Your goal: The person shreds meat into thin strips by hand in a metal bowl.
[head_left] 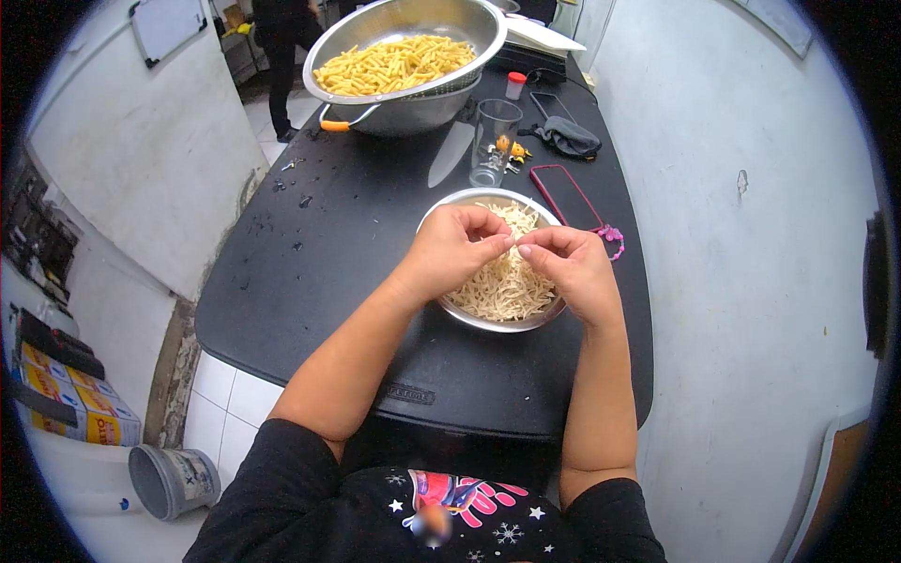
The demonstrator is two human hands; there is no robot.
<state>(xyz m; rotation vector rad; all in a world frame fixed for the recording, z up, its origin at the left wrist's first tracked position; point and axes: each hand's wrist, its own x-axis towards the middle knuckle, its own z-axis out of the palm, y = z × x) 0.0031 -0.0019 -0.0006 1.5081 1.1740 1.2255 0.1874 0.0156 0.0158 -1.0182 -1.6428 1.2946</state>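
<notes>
Both hands are raised over a round metal bowl (505, 327) heaped with thin pale shreds (502, 289); they look like shredded meat, but I cannot tell for sure. My left hand (460, 246) comes in from the bowl's left side, thumb and index finger pinched. My right hand (574, 267) is over its right side, also pinching, with its fingertips almost touching the left ones. Whatever is between the fingertips is too small to make out, possibly a bit of shred. The rest of the shreds lie loosely below the fingers.
Farther back stand a large colander (324, 84) of yellow pasta, a drinking glass (495, 141) and a red-capped jar (515, 85). A knife blade (451, 155), phones (566, 195), and a dark pouch (570, 137) lie on the black table (310, 272). A person (280, 56) stands beyond it.
</notes>
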